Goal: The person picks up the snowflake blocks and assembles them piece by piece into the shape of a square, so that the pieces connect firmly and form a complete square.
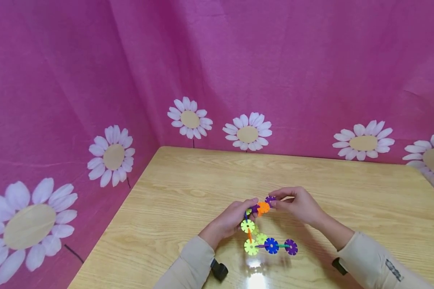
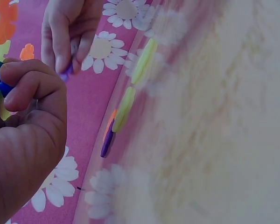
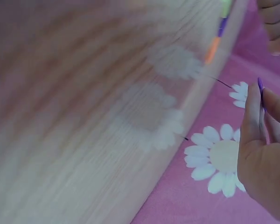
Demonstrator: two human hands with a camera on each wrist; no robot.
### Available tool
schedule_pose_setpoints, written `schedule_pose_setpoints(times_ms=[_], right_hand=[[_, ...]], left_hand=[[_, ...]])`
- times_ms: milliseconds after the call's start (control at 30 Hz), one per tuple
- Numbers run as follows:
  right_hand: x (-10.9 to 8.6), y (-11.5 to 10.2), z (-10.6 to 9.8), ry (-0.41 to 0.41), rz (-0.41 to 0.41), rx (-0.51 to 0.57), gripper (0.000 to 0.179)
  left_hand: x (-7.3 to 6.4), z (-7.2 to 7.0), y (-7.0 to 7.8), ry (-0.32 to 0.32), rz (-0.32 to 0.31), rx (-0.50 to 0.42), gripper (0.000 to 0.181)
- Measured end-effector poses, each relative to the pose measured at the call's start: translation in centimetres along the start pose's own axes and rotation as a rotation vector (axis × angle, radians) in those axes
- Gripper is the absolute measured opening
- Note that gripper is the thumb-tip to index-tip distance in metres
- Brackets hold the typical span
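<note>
My left hand (image 1: 232, 218) grips a joined chain of notched plastic discs; a blue disc (image 2: 1, 86) shows by its curled fingers in the left wrist view. The chain runs down through a yellow-green disc (image 1: 247, 226) to a corner disc, then right to a blue disc and a purple end disc (image 1: 291, 247). Near the left thumb is an orange disc (image 1: 263, 207). Just right of it, my right hand (image 1: 299, 204) pinches a purple disc (image 3: 260, 88) between thumb and fingers. In the right wrist view this disc stands edge-on, apart from the left hand.
Loose discs lie on the wooden table (image 1: 188, 180) below the hands, among them a yellow-green disc (image 2: 125, 109) and an orange one (image 3: 212, 50). A pink curtain (image 1: 293, 72) printed with white daisies hangs along the table's back and left edges.
</note>
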State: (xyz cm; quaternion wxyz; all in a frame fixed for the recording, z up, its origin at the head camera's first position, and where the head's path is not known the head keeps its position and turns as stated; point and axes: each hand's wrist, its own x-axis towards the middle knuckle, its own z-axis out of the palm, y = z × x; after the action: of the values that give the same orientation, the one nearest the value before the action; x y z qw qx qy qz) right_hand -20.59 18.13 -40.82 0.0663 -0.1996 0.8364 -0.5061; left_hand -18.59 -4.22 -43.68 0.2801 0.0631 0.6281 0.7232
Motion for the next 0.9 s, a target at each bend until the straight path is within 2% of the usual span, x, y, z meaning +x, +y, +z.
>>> schedule_pose_setpoints(times_ms=[233, 433, 700, 900], right_hand=[[-1.9, -1.1, -0.9, 0.027, 0.057, 0.143, 0.028], [-2.6, -0.9, -0.8, 0.022, 0.027, 0.204, 0.030], [-2.9, -0.7, -0.3, 0.064, -0.063, 0.164, 0.025], [-2.8, -0.8, -0.1, 0.068, -0.081, 0.126, 0.021]], left_hand=[[0.3, 0.1, -0.1, 0.017, -0.004, -0.011, 0.054], [0.2, 0.3, -0.3, 0.019, -0.008, -0.003, 0.058], [0.1, 0.4, -0.3, 0.038, -0.004, 0.014, 0.061], [0.2, 0.6, -0.2, 0.029, 0.000, 0.018, 0.057]])
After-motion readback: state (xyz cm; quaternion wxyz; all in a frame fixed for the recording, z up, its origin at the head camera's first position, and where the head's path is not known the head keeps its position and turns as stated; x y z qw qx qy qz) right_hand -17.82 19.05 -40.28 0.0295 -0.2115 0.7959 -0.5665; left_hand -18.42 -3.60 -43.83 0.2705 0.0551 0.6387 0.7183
